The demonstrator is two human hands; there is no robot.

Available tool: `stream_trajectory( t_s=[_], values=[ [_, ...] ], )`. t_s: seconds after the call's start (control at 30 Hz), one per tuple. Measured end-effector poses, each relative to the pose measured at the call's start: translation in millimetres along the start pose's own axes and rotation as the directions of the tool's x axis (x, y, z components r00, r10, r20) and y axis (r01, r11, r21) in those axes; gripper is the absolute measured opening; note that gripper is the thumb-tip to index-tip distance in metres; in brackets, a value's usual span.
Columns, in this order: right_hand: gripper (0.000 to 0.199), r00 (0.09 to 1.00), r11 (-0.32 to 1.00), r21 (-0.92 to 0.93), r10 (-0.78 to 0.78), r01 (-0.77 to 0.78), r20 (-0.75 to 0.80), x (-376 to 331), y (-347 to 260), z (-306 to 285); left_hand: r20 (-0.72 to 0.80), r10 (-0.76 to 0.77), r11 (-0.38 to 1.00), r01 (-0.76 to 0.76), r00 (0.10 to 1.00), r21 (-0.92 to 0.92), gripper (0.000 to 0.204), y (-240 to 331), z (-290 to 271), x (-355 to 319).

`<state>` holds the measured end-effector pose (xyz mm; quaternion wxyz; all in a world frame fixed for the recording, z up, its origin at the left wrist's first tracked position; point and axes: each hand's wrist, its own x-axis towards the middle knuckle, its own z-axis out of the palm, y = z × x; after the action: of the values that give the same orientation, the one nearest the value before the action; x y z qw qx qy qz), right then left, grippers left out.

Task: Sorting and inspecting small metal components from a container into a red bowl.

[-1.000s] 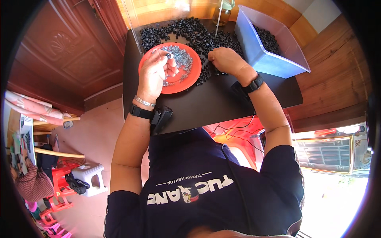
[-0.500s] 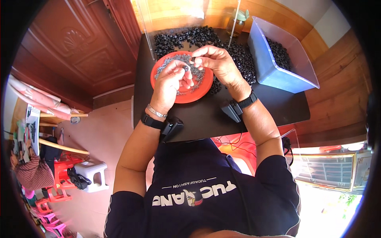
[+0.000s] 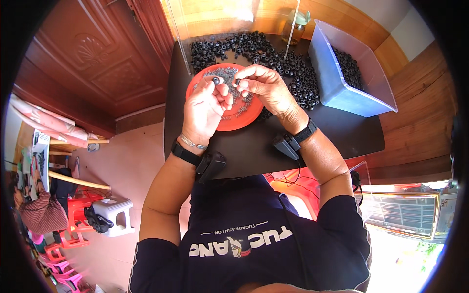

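Note:
My left hand (image 3: 202, 107), palm up over the left side of a round red dish (image 3: 239, 122), pinches a small black round part (image 3: 215, 80) between thumb and finger. Just to its right, my right hand (image 3: 268, 90) grips a second small black part (image 3: 238, 82) at its thumb and fingertips. The two parts are apart. Inside the dish lie many small silvery metal pieces (image 3: 227, 73), too small to name. Behind and right of the dish, black ring-like parts (image 3: 249, 46) are spread over the dark table (image 3: 254, 151).
A bluish plastic bin (image 3: 337, 95) holding more black parts stands at the table's right. Upright clear panel edges (image 3: 292, 29) rise at the back, near a bottle with a green cap (image 3: 295, 31). At far left, a person in a striped top (image 3: 46, 212) sits by stools (image 3: 115, 210).
My left hand has moved a little left and turned its palm up, widening the gap between the hands. My right hand has barely moved.

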<state>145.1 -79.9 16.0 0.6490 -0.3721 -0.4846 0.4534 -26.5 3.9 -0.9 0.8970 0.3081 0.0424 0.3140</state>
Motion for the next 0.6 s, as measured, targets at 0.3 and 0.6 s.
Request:
stream_trajectory(
  t_s=[0.3,0.6],
  values=[
    [0.02,0.998,0.992,0.111,0.068,-0.067,-0.001,-2.0,1.6,4.3,0.09,0.04,0.987,-0.054,0.995,0.154,0.018,-2.4,7.5,-3.5],
    [0.018,1.0,0.994,-0.104,0.022,-0.022,0.005,-1.9,0.4,3.5,0.097,0.009,0.985,-0.025,0.995,0.169,0.018,-4.1,7.7,-3.0]
  ],
)
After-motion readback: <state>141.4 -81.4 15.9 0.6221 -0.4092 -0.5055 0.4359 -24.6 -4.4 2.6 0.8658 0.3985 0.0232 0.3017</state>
